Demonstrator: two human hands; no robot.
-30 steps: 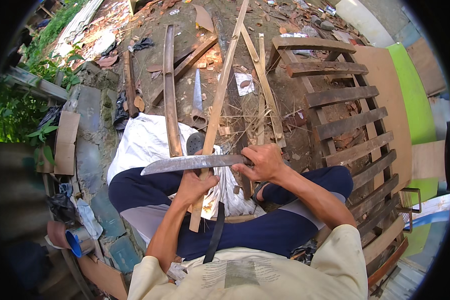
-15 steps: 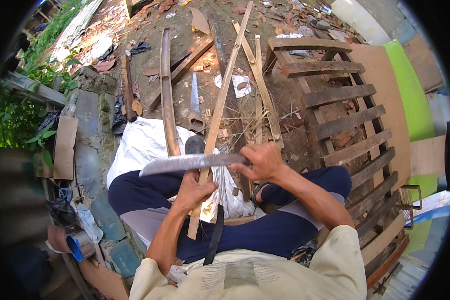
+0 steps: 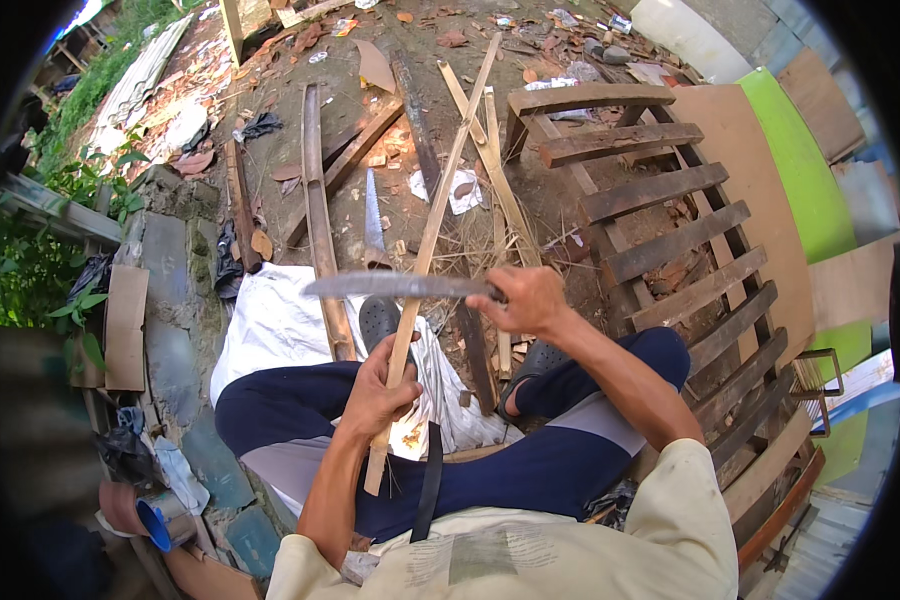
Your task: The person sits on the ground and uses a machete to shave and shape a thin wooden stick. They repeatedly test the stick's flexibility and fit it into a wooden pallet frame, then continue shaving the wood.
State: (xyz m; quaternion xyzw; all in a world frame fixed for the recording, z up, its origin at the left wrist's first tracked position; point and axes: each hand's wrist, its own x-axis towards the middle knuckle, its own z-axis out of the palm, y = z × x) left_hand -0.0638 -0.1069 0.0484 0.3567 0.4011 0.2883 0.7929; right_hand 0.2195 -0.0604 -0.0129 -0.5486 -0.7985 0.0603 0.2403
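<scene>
1. Since the earlier frame, the long knife (image 3: 400,286) has moved farther from the left hand (image 3: 382,385).
2. The wood strip (image 3: 442,205) runs from near to far, beneath the knife; contact cannot be told.
3. Advisable: steady the strip; keep left fingers clear of the edge.
4. Left grip: wrapped around the strip's near part.
5. Right hand (image 3: 523,300): reaching from near right, grip holding the knife.

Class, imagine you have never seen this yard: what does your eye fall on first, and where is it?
First, the machete in the right hand, its blade crossing in front of the long pale wooden strip that the left hand grips near the middle. Next, the dark slatted wooden frame on the right, with a bright green panel beyond it.
</scene>
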